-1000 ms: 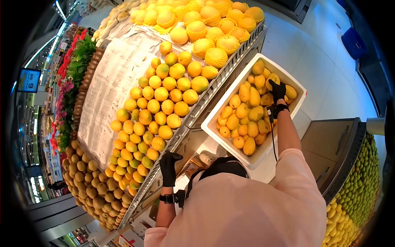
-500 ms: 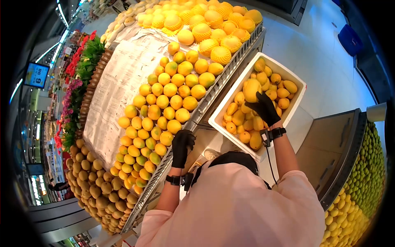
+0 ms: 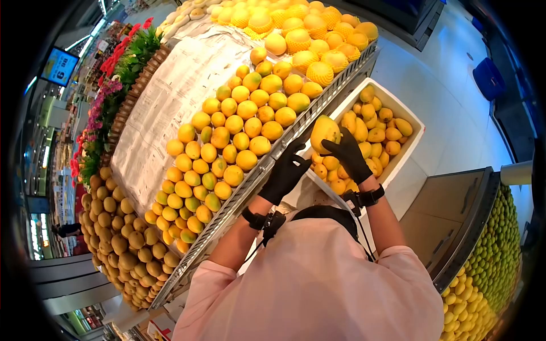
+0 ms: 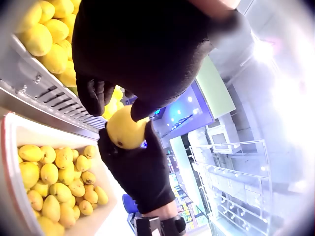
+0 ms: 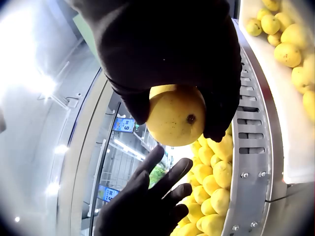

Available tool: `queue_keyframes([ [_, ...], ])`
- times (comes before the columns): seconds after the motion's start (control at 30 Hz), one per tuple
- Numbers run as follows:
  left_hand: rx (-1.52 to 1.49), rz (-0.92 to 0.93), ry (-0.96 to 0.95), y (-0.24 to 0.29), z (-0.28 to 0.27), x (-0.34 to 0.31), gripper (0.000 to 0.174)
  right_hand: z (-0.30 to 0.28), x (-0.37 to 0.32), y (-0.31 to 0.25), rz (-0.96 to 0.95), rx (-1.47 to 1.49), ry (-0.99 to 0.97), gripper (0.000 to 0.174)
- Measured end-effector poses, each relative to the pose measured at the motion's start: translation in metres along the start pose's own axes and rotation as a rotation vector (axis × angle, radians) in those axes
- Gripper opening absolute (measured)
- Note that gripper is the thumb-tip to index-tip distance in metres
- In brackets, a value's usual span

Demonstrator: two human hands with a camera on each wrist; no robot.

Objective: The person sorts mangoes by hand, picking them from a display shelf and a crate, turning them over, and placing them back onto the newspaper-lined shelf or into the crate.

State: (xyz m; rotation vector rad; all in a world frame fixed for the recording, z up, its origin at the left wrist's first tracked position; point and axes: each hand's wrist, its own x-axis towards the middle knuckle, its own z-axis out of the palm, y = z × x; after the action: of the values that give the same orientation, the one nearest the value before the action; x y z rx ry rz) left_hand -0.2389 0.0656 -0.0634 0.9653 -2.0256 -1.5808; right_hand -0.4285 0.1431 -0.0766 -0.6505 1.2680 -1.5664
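My right hand (image 3: 348, 158), in a black glove, holds one large yellow mango (image 3: 325, 134) between thumb and fingers, lifted at the left side of the white box (image 3: 406, 149) of mangoes. A small dark spot marks the end of this mango (image 5: 172, 120) in the right wrist view. My left hand (image 3: 284, 171), also gloved, reaches close to the fruit from the other side. Its fingers (image 5: 170, 174) are spread and slightly bent just under the mango in the right wrist view. In the left wrist view, the left thumb overlaps the mango (image 4: 125, 130).
A slatted metal rail (image 5: 250, 118) edges the display stand beside the box. Rows of yellow-green mangoes (image 3: 233, 124) lie on it, with netted yellow fruit (image 3: 319, 73) behind and brown round fruit (image 3: 126, 261) at the left. A dark-edged counter (image 3: 463, 227) stands at right.
My right hand has lifted the mango out of the box and brought it left toward the stand. The left hand has risen from the rail toward the mango, its fingers opening out.
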Motion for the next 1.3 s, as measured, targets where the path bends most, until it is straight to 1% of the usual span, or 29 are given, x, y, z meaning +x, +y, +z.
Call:
queue_keyframes([
  [0.03, 0.047, 0.039, 0.013, 0.005, 0.004, -0.001, 0.064, 0.005, -0.002, -0.002, -0.013, -0.068, 0.016, 0.061],
  [0.1, 0.143, 0.117, 0.036, 0.015, 0.011, -0.003, 0.067, 0.012, -0.001, 0.0, -0.015, -0.049, 0.028, 0.064],
  [0.17, 0.197, 0.09, 0.088, 0.006, 0.018, -0.001, 0.072, 0.014, 0.001, 0.007, -0.029, -0.064, 0.037, 0.064],
  [0.2, 0.21, 0.095, 0.106, 0.004, 0.02, 0.003, 0.074, 0.013, 0.004, 0.011, -0.079, -0.093, 0.013, 0.065],
  [0.23, 0.225, 0.101, 0.126, 0.002, 0.02, 0.007, 0.076, 0.012, 0.006, 0.014, -0.05, -0.05, 0.001, 0.064],
  [0.3, 0.206, 0.093, 0.171, 0.003, 0.021, 0.009, 0.074, 0.01, 0.003, 0.017, 0.016, 0.04, -0.022, 0.062],
  [0.33, 0.196, 0.09, 0.193, 0.006, 0.021, 0.009, 0.074, 0.008, -0.002, 0.014, 0.066, 0.101, -0.07, 0.055],
  [0.4, 0.005, 0.079, 0.187, -0.006, 0.017, 0.014, 0.072, 0.007, -0.009, 0.013, -0.193, -0.227, -0.177, 0.054],
  [0.43, -0.089, 0.076, 0.183, -0.012, 0.015, 0.017, 0.072, 0.009, -0.012, 0.011, -0.09, -0.083, -0.191, 0.054],
  [0.47, -0.157, 0.113, 0.143, -0.018, 0.011, 0.02, 0.068, 0.011, -0.015, 0.009, 0.012, 0.062, -0.191, 0.055],
  [0.57, -0.315, -0.143, 0.128, 0.007, -0.007, 0.011, 0.066, 0.021, -0.021, 0.003, -0.1, -0.056, -0.152, 0.051],
  [0.6, -0.606, -0.219, 0.135, 0.014, -0.011, 0.008, 0.065, 0.022, -0.026, -0.007, -0.122, -0.124, -0.151, 0.044],
  [0.7, 0.016, 0.163, -0.024, 0.02, -0.028, -0.004, 0.06, 0.012, -0.031, -0.026, -0.248, -0.101, -0.316, 0.041],
  [0.73, 0.586, 0.492, 0.073, 0.026, -0.035, -0.004, 0.043, 0.01, -0.03, -0.028, -0.27, -0.126, -0.313, 0.039],
  [0.8, 0.28, 0.334, 0.093, 0.026, -0.034, -0.007, 0.041, 0.007, -0.03, -0.03, -0.274, -0.136, -0.293, 0.035],
  [0.83, -0.561, 0.062, -0.101, 0.029, -0.036, -0.006, 0.049, 0.005, -0.03, -0.03, -0.231, -0.1, -0.282, 0.034],
  [0.87, -1.408, -0.281, -0.041, 0.034, -0.037, -0.006, 0.06, 0.002, -0.031, -0.03, -0.189, -0.063, -0.269, 0.033],
  [0.93, -1.475, -0.343, -0.043, 0.038, -0.042, -0.007, 0.065, -0.004, -0.03, -0.027, -0.042, 0.059, -0.257, 0.032],
  [0.97, -1.515, -0.37, -0.043, 0.039, -0.043, -0.008, 0.067, -0.005, -0.031, -0.025, -0.068, 0.053, -0.247, 0.03],
  [1.0, -1.536, -0.352, -0.075, 0.037, -0.043, -0.009, 0.068, -0.007, -0.031, -0.024, -0.061, 0.044, -0.25, 0.029],
  [1.07, -1.133, -0.183, 0.005, 0.028, -0.039, -0.009, 0.067, -0.01, -0.028, -0.021, -0.037, 0.02, -0.25, 0.028],
  [1.17, -0.409, 0.052, 0.018, 0.001, -0.044, -0.017, 0.061, -0.009, -0.027, -0.017, -0.003, -0.002, -0.243, 0.027],
  [1.2, -0.149, 0.135, 0.023, 0.003, -0.044, -0.019, 0.058, -0.008, -0.026, -0.016, -0.002, 0.002, -0.246, 0.027],
  [1.27, 0.143, 0.173, 0.062, 0.007, -0.045, -0.026, 0.053, -0.005, -0.025, -0.015, 0.017, 0.009, -0.254, 0.027],
  [1.3, 0.175, 0.133, 0.096, 0.027, -0.048, -0.033, 0.052, -0.004, -0.024, -0.015, 0.025, -0.016, -0.266, 0.027],
])
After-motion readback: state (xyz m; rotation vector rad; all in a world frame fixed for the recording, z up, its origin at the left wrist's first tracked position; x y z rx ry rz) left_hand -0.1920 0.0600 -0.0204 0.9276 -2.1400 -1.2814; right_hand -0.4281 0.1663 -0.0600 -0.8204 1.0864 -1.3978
